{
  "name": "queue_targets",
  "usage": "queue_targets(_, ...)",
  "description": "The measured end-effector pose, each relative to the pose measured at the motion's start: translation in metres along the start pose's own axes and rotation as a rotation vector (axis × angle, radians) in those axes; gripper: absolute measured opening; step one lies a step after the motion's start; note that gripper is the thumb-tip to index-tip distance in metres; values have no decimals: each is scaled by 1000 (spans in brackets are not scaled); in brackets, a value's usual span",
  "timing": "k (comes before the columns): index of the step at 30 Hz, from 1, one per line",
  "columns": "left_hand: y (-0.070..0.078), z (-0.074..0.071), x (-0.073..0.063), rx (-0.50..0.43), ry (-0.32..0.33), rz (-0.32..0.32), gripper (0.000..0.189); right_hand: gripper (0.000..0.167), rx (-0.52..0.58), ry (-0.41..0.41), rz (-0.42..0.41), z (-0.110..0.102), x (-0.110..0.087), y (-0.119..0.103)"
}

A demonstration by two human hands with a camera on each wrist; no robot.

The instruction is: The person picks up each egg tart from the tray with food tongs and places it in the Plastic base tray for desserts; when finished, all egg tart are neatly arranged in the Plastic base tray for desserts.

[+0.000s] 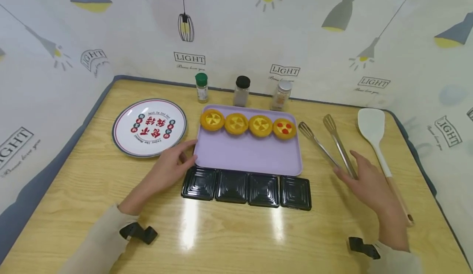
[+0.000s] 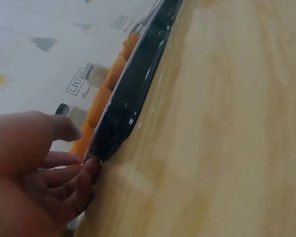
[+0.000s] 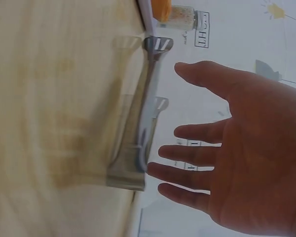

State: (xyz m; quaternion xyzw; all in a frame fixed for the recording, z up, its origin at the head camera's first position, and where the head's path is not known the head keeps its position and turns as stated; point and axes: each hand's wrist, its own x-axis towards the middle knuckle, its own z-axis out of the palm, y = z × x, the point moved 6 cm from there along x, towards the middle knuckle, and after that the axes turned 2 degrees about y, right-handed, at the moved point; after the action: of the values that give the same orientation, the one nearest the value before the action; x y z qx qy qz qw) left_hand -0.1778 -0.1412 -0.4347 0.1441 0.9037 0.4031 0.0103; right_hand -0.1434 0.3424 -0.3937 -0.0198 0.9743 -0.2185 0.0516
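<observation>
A lilac tray [image 1: 244, 155] holds a row of several yellow tarts [image 1: 236, 124] along its far side; the rightmost tart [image 1: 284, 129] has red spots. My left hand [image 1: 169, 167] is at the tray's left edge, its fingertips right at the rim. In the left wrist view its fingers are loosely bent, with the thumb apart from them. Metal tongs [image 1: 342, 148] with slotted ends lie right of the tray, arms spread. Over their near end hovers my right hand [image 1: 373, 188], fingers spread and holding nothing in the right wrist view.
Several black square plastic trays [image 1: 231, 186] line the lilac tray's near edge. A white plate [image 1: 148, 112] with red lettering sits left. Shakers with green [image 1: 201, 79], black [image 1: 242, 82] and silver [image 1: 284, 85] caps stand behind. A white spatula [image 1: 371, 126] lies far right.
</observation>
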Motion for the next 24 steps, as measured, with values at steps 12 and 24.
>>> queue_targets(12, -10, 5, 0, -40, 151, -17, 44, 89, 58, 22, 15, 16, 4, 15)
queue_targets(24, -14, 5, -3, -93, 237, 11, 39, 94, 21, 83, 116, 13, 25, 22)
